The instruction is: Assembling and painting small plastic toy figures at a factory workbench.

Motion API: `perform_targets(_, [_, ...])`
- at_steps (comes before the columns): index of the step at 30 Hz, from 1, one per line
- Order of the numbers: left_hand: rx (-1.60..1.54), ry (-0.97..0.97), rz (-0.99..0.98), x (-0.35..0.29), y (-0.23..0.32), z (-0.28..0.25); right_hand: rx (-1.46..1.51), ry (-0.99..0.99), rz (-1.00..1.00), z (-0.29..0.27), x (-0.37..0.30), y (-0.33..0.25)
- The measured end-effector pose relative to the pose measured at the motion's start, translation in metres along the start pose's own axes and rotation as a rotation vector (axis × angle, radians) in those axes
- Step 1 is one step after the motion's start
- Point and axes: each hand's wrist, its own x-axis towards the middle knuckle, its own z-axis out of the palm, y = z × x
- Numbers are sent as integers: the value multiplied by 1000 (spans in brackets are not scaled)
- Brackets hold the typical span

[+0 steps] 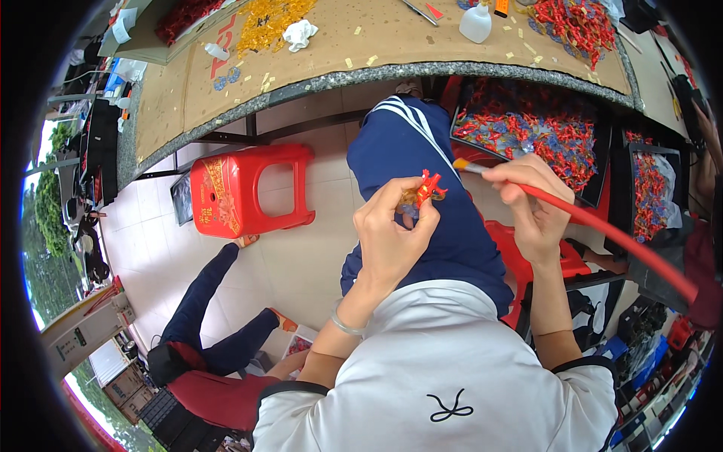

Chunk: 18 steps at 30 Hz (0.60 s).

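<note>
My left hand (393,235) is raised over my lap, its thumb and fingers closed round a small red plastic figure (430,189). Something yellowish and clear shows beneath the figure, partly hidden by the fingers. A paintbrush (614,237) with a long red handle is gripped near its bristle end by my right hand (536,211). Its orange-yellow bristles point left toward the figure and, in this view, stay a little apart from it.
Ahead is a cardboard-covered table (324,56) with a yellow pile (273,21), a red-and-blue pile (576,30) and a white bottle (476,24). A dark tray (599,192) of similar pieces is below its right side. A red stool (218,196) and another person (218,395) are leftward.
</note>
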Motion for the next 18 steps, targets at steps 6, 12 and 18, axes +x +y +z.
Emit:
perform_targets(6, [104,64,65,-2,4,3,54,-137,-96,9,-1,-9])
perform_targets(12, [148,53,117,-1,6,6,198,-77,-133,15,1,-16])
perform_targets(18, [164,34,149,-4,-1,10,51,-119,-216,18,2,-16])
